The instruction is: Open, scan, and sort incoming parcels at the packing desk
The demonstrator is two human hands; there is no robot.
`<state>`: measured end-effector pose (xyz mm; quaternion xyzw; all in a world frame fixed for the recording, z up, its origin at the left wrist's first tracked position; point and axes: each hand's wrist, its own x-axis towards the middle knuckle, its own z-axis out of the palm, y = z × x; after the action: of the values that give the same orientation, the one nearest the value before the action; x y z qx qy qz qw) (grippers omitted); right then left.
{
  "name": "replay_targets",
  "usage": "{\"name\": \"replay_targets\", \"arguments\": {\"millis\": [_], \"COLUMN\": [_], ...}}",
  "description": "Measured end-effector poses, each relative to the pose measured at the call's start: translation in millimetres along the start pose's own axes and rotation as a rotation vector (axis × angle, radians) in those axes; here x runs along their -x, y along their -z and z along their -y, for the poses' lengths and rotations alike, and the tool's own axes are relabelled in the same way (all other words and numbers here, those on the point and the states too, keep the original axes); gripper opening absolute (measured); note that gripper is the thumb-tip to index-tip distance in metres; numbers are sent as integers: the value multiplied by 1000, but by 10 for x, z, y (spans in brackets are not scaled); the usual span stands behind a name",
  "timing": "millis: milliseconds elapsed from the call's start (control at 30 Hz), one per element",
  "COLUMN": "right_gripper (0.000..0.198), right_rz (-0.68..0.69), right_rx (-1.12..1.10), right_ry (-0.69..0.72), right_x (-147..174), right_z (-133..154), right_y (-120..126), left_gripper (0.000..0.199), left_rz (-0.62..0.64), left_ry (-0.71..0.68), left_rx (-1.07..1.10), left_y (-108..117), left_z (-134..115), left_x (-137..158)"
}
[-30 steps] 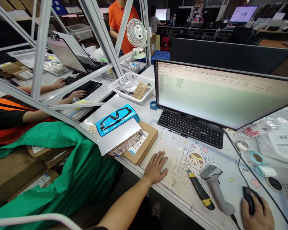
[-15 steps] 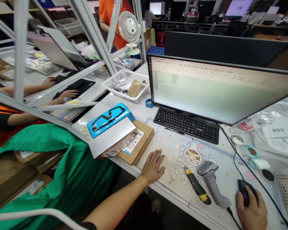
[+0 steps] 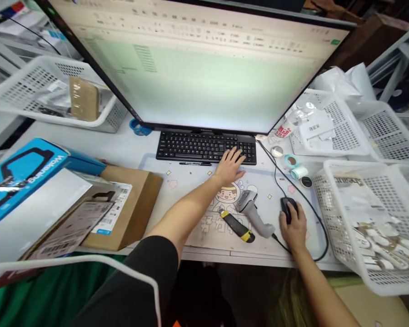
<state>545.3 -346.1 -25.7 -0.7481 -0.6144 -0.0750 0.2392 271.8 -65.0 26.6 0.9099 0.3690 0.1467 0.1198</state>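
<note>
Since the earlier frames, the left hand has moved from the desk mat, beside the brown box, to the keyboard, and the head view has turned to the right. The right hand has remained at the mouse.

In the head view, with the left hand taken as the centre of the clock, the keyboard lies under this hand and toward 10 o'clock. The fingers of the left hand are a little spread over the right part of the keys and hold nothing; whether a key is pressed, one cannot tell. At 4 o'clock the right hand has its fingers bent over the mouse, which it holds against the desk. The monitor stands at 11 o'clock, behind the keyboard. A pen lies at 9 o'clock, along the keyboard's front edge. The grey scanner lies at 5 o'clock, and the yellow-black cutter at 6 o'clock, just beside it. The brown box is at 8 o'clock. Farther out, the blue box is at 9 o'clock.
</note>
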Motion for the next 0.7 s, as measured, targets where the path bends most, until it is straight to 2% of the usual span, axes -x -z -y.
{"name": "replay_targets", "arguments": {"millis": [167,300,367,433,533,600,700], "right_gripper": [49,49,49,52,58,62,68], "right_rz": [6,-15,-37,-56,-73,-86,-105], "right_rx": [-17,-29,-31,-34,-37,-44,-87], "right_ry": [-19,-15,10,44,91,109,113], "right_x": [-8,-20,-8,9,11,-2,-17], "right_z": [25,44,28,-14,-95,-122,-110], "right_y": [-2,1,8,9,-23,-46,-46], "left_gripper": [69,71,73,73,70,68,56], "left_rz": [-1,55,76,57,4,10,-24], "left_ry": [-13,3,9,-17,-2,87,180], "left_rx": [-21,-27,-31,-24,0,37,134], "left_y": [-118,-156,-122,-65,28,92,181], "left_z": [-12,-24,-45,-42,50,136,225], "left_x": [-273,-421,-431,-316,234,873,2023]}}
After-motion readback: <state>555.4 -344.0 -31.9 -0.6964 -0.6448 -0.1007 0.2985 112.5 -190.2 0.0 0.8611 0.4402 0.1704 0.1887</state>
